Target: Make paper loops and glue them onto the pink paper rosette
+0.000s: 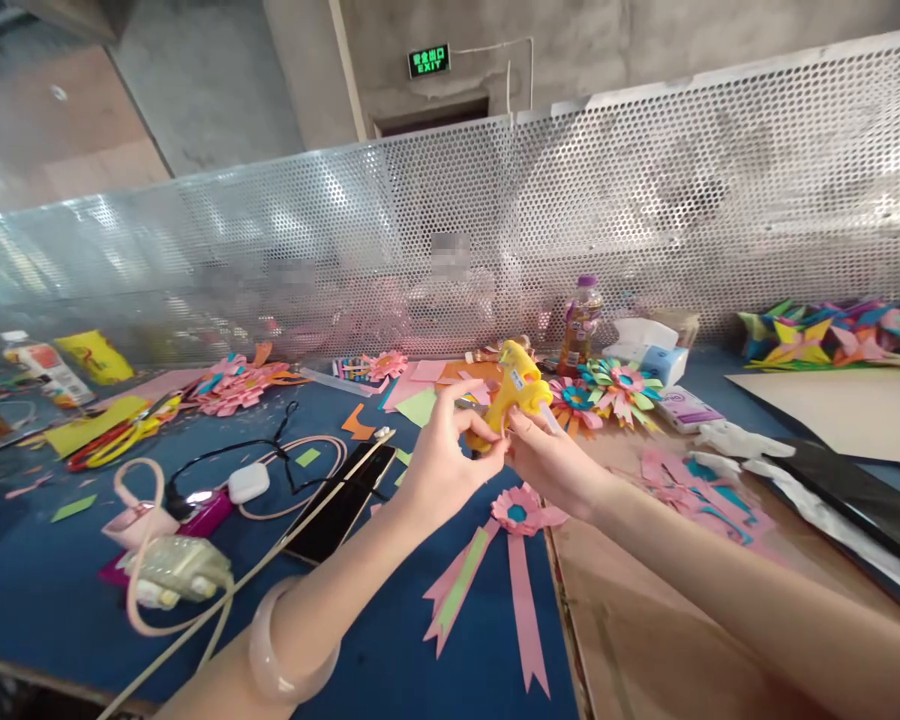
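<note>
A yellow hot glue gun (516,385) is up in front of me, above the blue table. My left hand (446,455) has thumb and fingertips closed at the lower end of its handle. From the other side my right hand (559,460) grips the same tool, its fingers partly hidden. A whitish translucent piece shows beside the right fingers, too small to make out. Just below the hands lies a pink paper rosette (519,510) with a blue centre and notched ribbon tails, one bearing a green strip.
At left lie a black phone (341,505), a white case (248,483), tangled cables, a magenta power strip (204,512) and yellow scissors (124,440). Paper flowers (619,385), a drink bottle (581,325) and tissues (661,362) stand behind. Cardboard (630,610) covers the right. A perforated metal screen (307,250) borders the back.
</note>
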A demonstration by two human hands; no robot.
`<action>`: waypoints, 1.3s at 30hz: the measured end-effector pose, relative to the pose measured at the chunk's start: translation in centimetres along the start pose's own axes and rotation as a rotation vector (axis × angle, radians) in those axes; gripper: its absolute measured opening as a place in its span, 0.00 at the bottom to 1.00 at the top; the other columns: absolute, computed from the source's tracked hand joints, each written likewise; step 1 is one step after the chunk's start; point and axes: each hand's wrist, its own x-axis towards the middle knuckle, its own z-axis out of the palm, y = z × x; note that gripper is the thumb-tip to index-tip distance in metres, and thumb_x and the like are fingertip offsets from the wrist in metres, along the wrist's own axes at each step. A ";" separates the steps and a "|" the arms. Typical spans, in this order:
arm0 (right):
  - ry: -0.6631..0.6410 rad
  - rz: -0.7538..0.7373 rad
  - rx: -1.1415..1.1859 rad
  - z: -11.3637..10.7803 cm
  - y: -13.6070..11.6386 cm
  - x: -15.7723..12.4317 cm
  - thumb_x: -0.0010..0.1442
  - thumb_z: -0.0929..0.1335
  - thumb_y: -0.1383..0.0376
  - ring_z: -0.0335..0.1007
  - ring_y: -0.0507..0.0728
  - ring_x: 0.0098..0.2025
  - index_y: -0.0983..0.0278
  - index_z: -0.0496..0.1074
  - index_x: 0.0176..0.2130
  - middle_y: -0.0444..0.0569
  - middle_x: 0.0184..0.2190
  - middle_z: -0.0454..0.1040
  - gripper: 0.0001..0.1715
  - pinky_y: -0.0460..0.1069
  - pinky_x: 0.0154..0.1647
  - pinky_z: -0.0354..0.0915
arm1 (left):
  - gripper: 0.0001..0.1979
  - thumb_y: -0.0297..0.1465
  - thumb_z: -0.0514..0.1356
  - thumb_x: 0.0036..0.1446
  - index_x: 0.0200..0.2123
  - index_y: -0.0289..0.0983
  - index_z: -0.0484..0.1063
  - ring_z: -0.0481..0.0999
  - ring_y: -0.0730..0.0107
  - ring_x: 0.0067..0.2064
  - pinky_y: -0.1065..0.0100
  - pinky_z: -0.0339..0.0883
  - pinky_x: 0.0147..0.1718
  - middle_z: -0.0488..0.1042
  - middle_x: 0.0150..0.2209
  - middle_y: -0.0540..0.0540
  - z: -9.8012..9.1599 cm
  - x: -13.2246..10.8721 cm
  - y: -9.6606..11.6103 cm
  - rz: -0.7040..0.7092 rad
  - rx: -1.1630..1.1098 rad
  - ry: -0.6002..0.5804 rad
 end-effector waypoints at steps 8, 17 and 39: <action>0.022 0.013 -0.004 0.3 -0.2 0.1 0.58 0.66 0.57 0.70 0.56 0.47 0.60 0.69 0.43 0.48 0.46 0.74 0.14 0.54 0.49 0.63 | 0.27 0.26 0.67 0.44 0.48 0.36 0.62 0.76 0.68 0.37 0.65 0.68 0.41 0.75 0.30 0.49 -0.8 0.6 0.1 -0.277 -0.468 0.059; 0.214 -0.129 0.015 2.2 0.2 -0.2 0.61 0.62 0.58 0.73 0.56 0.36 0.62 0.66 0.39 0.46 0.31 0.75 0.11 0.55 0.45 0.66 | 0.21 0.25 0.68 0.42 0.41 0.35 0.68 0.76 0.72 0.36 0.68 0.66 0.43 0.75 0.29 0.50 -3.2 1.9 -1.2 -0.137 -0.437 0.439; 0.441 0.066 -0.539 5.9 1.4 -5.0 0.53 0.66 0.52 0.61 0.50 0.11 0.63 0.61 0.26 0.37 0.11 0.63 0.17 0.46 0.15 0.56 | 0.20 0.29 0.67 0.45 0.42 0.39 0.66 0.74 0.69 0.36 0.67 0.64 0.40 0.75 0.29 0.51 -3.8 1.3 -0.5 -0.010 -0.192 0.494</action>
